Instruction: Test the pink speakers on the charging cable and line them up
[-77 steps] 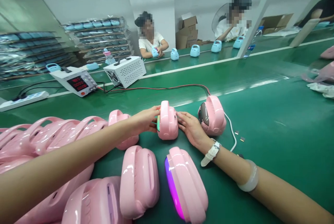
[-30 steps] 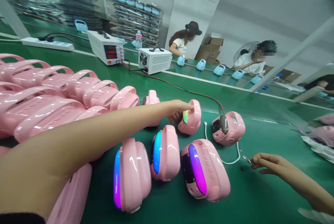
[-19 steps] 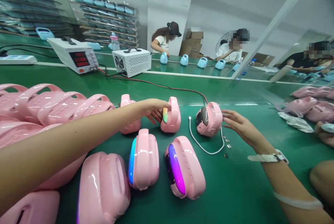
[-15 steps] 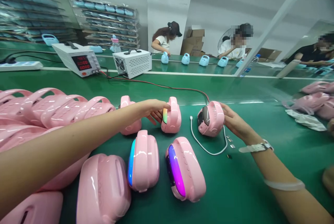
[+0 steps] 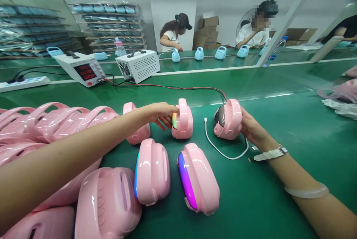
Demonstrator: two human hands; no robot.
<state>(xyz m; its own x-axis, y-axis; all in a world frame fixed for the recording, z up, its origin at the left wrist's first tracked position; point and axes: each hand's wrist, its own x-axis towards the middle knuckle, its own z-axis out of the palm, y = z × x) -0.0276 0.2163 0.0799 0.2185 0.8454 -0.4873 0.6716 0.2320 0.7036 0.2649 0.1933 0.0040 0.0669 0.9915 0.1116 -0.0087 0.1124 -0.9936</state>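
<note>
One pink speaker [image 5: 184,120] stands upright, side strip glowing; the dark-faced speaker [image 5: 231,120] beside it tilts, unlit.

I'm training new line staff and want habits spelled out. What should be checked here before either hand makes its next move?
1. Left hand touching the lit pink unit: ok.
2. Right hand behind the dark-faced unit, firm grip: cannot tell.
3. White cable plugged in: not ok, one plug lies loose on the belt.
4. Dark-faced unit's face lit: not ok.
5. Power supply display on: ok.
</note>
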